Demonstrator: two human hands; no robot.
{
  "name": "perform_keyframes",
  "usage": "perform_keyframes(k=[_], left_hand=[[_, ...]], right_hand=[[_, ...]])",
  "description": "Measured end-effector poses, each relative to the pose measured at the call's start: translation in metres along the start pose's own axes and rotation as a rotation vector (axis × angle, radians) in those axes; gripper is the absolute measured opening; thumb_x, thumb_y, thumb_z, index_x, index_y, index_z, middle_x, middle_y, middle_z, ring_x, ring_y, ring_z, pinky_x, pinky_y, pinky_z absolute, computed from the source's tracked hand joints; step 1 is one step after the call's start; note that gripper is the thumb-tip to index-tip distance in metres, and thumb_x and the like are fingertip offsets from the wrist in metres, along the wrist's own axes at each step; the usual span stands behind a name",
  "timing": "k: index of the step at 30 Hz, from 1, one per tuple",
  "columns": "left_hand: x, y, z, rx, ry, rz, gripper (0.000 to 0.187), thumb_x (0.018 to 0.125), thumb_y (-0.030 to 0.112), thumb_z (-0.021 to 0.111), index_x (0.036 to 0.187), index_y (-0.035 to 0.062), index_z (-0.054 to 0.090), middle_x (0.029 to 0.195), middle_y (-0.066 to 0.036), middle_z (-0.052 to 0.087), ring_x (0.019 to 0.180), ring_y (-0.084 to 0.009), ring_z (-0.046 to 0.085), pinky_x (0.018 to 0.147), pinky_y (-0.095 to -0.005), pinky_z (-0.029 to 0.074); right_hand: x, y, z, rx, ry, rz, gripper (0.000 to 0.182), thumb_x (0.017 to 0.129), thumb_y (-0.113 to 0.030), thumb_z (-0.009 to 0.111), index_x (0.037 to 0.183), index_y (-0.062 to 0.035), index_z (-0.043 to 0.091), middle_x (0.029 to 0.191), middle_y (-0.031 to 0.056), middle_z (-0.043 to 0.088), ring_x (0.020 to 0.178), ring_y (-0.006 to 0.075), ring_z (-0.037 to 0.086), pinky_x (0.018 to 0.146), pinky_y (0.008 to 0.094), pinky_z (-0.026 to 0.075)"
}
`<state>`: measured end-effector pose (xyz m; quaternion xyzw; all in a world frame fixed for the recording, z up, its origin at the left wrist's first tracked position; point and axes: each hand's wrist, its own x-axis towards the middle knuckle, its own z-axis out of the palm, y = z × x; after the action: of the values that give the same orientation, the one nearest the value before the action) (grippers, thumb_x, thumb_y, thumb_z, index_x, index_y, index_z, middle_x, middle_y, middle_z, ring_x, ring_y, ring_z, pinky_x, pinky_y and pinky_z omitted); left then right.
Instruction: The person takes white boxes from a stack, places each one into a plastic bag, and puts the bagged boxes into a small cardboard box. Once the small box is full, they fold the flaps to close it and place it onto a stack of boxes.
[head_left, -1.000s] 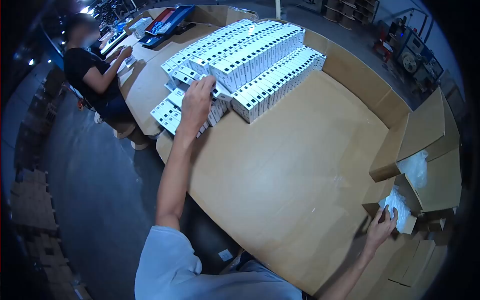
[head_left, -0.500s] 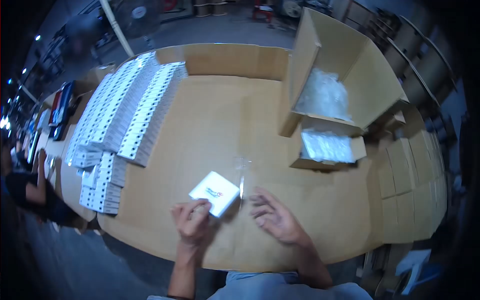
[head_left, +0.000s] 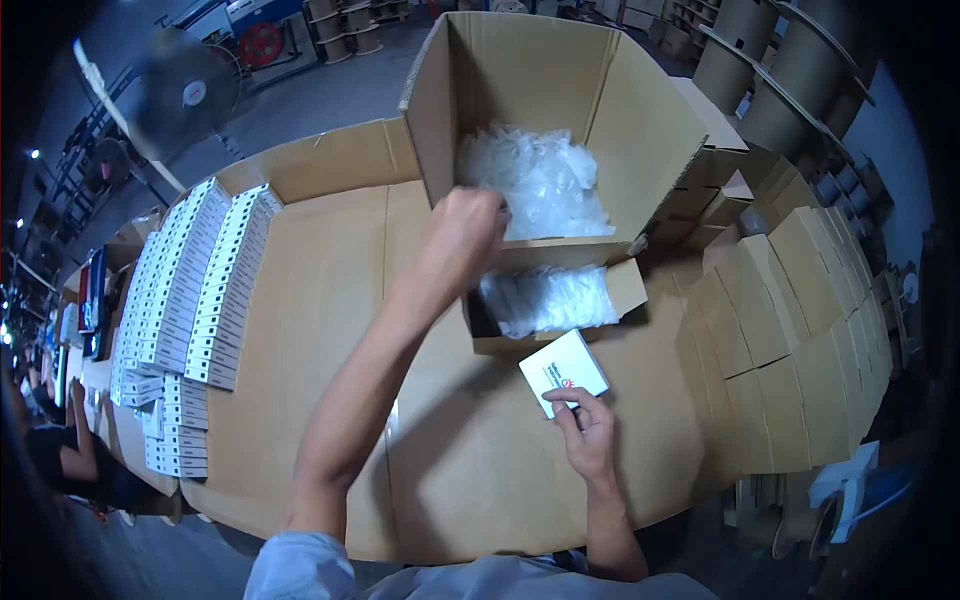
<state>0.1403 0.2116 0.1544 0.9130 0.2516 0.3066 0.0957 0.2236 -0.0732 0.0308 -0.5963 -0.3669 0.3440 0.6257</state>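
My right hand (head_left: 588, 430) pinches a small flat white box (head_left: 560, 366) with printed dark and red marks, thumb and fingers at its lower edge. Over the left part of the large open carton (head_left: 655, 125) reaches my left hand (head_left: 468, 228), its fingers curled and mostly hidden behind the back of the hand. What they hold, if anything, does not show. Crumpled clear plastic bags (head_left: 545, 180) lie in that carton, right of my left hand. Just above the white box stands a smaller open carton (head_left: 490, 345) with flat packed clear plastic bags (head_left: 550, 300).
Long stacked rows of small white boxes (head_left: 190, 290) stand on the left of the cardboard-covered table (head_left: 310, 340). Stacked brown cartons (head_left: 770, 340) stand at the right. A fan (head_left: 193, 93) and another person (head_left: 75, 450) are beyond the table's left side.
The white box has passed from my left hand to my right hand. My left hand has moved up to the large carton, and the view has turned right.
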Motion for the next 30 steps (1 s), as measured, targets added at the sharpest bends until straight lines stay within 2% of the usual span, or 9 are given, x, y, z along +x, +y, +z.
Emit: perform_keyframes(k=[4, 7, 14, 17, 21, 25, 26, 29, 30], left_hand=[[0.084, -0.056, 0.068, 0.304, -0.475, -0.308, 0.023, 0.081, 0.013, 0.072, 0.095, -0.0061, 0.073, 0.099, -0.032, 0.071, 0.099, -0.0444, 0.071, 0.083, -0.0514, 0.059], [0.084, -0.079, 0.09, 0.318, -0.518, -0.406, 0.033, 0.089, 0.004, 0.055, 0.117, -0.0017, 0.071, 0.126, -0.027, 0.066, 0.118, -0.0416, 0.066, 0.096, -0.0507, 0.056], [0.083, -0.044, 0.051, 0.123, -0.038, -0.366, 0.013, 0.085, 0.005, 0.065, 0.094, -0.0027, 0.069, 0.096, -0.028, 0.071, 0.091, -0.0429, 0.071, 0.08, -0.049, 0.058], [0.054, -0.002, 0.012, -0.033, 0.372, -0.12, 0.016, 0.084, 0.008, 0.069, 0.096, -0.0026, 0.069, 0.082, -0.022, 0.071, 0.075, -0.0338, 0.073, 0.072, -0.0412, 0.057], [-0.017, 0.073, -0.027, -0.184, 0.43, -0.279, 0.017, 0.086, 0.006, 0.07, 0.1, -0.0025, 0.069, 0.079, -0.014, 0.072, 0.068, -0.0197, 0.07, 0.07, -0.0321, 0.057], [-0.099, 0.103, -0.013, -0.284, 0.344, -0.38, 0.02, 0.087, 0.004, 0.071, 0.105, -0.0053, 0.07, 0.082, -0.013, 0.075, 0.074, -0.0151, 0.073, 0.074, -0.03, 0.059], [-0.116, 0.109, -0.007, -0.324, 0.296, -0.393, 0.02, 0.087, 0.003, 0.07, 0.105, -0.0057, 0.071, 0.082, -0.013, 0.075, 0.075, -0.0146, 0.073, 0.075, -0.0298, 0.06], [-0.157, 0.113, 0.006, -0.497, 0.146, -0.454, 0.02, 0.086, 0.001, 0.069, 0.104, -0.0071, 0.071, 0.083, -0.011, 0.075, 0.076, -0.0134, 0.073, 0.076, -0.0283, 0.06], [-0.173, 0.108, 0.013, -0.589, 0.196, -0.477, 0.021, 0.086, 0.0, 0.065, 0.105, -0.0054, 0.071, 0.077, -0.013, 0.072, 0.067, -0.0149, 0.07, 0.065, -0.0305, 0.057]], right_hand=[[0.007, -0.008, -0.022, -0.037, 0.031, -0.03, 0.016, 0.099, 0.0, 0.06, 0.108, -0.0015, 0.072, 0.097, 0.0014, 0.069, 0.077, 0.0036, 0.055, 0.063, 0.0195, 0.042], [0.006, -0.013, -0.035, -0.028, 0.054, -0.037, 0.017, 0.098, 0.002, 0.06, 0.109, -0.0011, 0.072, 0.098, 0.0013, 0.069, 0.076, 0.0029, 0.053, 0.064, 0.0191, 0.041], [0.007, -0.016, -0.053, -0.025, 0.122, 0.008, 0.018, 0.096, 0.004, 0.06, 0.11, 0.0006, 0.071, 0.097, 0.0015, 0.068, 0.081, 0.0051, 0.057, 0.069, 0.0207, 0.046], [0.013, -0.026, -0.052, -0.063, 0.105, -0.114, 0.019, 0.093, -0.001, 0.066, 0.111, 0.0013, 0.071, 0.098, 0.0045, 0.069, 0.081, 0.0089, 0.061, 0.072, 0.0241, 0.05], [0.022, -0.055, -0.04, -0.05, 0.046, -0.241, 0.038, 0.087, -0.015, 0.079, 0.119, 0.0023, 0.069, 0.108, 0.0121, 0.071, 0.092, 0.0165, 0.067, 0.079, 0.0294, 0.055], [0.025, -0.061, -0.003, 0.086, 0.088, -0.24, 0.059, 0.081, -0.027, 0.087, 0.126, 0.0045, 0.065, 0.116, 0.0154, 0.069, 0.099, 0.0173, 0.065, 0.079, 0.0296, 0.056], [0.024, -0.052, 0.01, 0.045, 0.19, -0.291, 0.049, 0.087, -0.028, 0.083, 0.12, 0.0051, 0.068, 0.108, 0.0125, 0.071, 0.095, 0.0142, 0.065, 0.077, 0.0277, 0.054], [0.02, -0.048, 0.023, 0.071, 0.152, -0.059, 0.033, 0.095, -0.025, 0.076, 0.109, 0.0047, 0.073, 0.095, 0.0075, 0.073, 0.089, 0.0104, 0.063, 0.073, 0.0262, 0.051], [0.018, -0.044, 0.027, 0.055, 0.187, -0.062, 0.027, 0.1, -0.022, 0.07, 0.099, 0.0042, 0.076, 0.084, 0.0028, 0.072, 0.082, 0.0079, 0.061, 0.071, 0.0262, 0.05]])
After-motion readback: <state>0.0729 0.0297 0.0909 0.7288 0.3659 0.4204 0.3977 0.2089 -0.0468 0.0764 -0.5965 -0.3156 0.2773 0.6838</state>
